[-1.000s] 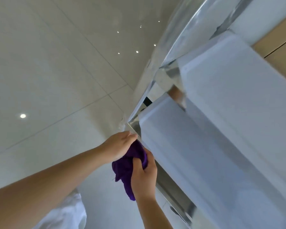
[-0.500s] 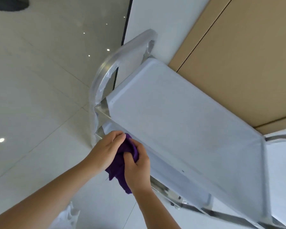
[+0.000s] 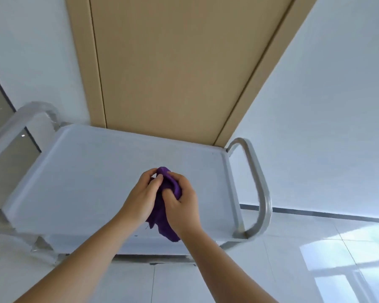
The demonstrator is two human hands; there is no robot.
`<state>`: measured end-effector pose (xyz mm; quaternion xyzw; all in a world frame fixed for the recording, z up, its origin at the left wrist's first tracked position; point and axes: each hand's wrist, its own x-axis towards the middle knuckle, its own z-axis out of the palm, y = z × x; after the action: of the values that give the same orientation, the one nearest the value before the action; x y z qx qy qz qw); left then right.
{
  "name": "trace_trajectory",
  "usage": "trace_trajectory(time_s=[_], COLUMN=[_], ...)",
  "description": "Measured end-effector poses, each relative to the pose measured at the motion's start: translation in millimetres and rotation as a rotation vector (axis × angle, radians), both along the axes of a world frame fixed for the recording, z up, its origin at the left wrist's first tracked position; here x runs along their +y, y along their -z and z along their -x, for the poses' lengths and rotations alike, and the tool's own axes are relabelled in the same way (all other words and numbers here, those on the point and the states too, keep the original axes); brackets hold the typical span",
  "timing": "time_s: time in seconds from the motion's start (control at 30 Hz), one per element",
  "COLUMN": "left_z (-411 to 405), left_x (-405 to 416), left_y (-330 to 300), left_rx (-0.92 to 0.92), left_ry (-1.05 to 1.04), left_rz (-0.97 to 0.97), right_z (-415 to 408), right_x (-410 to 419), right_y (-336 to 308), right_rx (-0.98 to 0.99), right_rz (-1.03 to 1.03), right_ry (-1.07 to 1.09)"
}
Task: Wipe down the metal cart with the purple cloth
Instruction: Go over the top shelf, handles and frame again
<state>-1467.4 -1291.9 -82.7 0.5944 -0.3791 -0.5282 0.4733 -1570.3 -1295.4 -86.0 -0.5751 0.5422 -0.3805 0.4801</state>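
purple cloth (image 3: 170,189) is bunched up between both hands, left hand (image 3: 140,199) and right hand (image 3: 183,204) each clutching it above the metal cart (image 3: 85,171) top shelf, so I'd guess the top's wiping hasn't started.

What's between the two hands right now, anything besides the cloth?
Only the purple cloth, bunched between the left hand and right hand, both gripping it over the cart's top shelf. The head view shows nothing else there.
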Motion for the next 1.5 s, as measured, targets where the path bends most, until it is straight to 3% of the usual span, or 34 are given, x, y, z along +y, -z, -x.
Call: trace_trajectory(time_s=[0.23,0.53,0.8,0.93,1.13,1.27,1.4,1.5], left_z=[47.1,100.3,165.1,209.1,291.1,326.2,342.0,347.0], left_x=[-45.4,-94.9,-130.9,-148.7,-147.5,-151.7,-155.0,-148.7], left_y=[-19.7,-15.7,-3.9,4.0,28.9,41.4,53.2,61.3], left_rx=[-0.038,-0.06,-0.085,-0.152,-0.08,-0.062,-0.305,-0.523], left_ry=[0.123,0.35,0.386,0.284,0.006,-0.119,-0.205,-0.265], left_rz=[-0.003,-0.05,-0.115,-0.111,-0.372,-0.507,-0.476,-0.401], right_z=[56.7,130.7,202.1,237.7,269.4,263.4,260.5,261.0], right_x=[-42.7,-87.0,-133.7,-176.4,-244.9,-276.8,-296.4,-296.9], right_y=[-27.3,-40.3,-29.9,-24.2,-10.6,0.9,24.2,38.4], right_rx=[0.113,0.287,0.417,0.428,0.345,0.524,0.894,0.918], right_rz=[0.038,-0.056,-0.073,-0.027,-0.021,0.03,0.151,0.265], right_ry=[0.046,0.129,0.031,-0.05,-0.188,-0.432,-0.645,-0.594])
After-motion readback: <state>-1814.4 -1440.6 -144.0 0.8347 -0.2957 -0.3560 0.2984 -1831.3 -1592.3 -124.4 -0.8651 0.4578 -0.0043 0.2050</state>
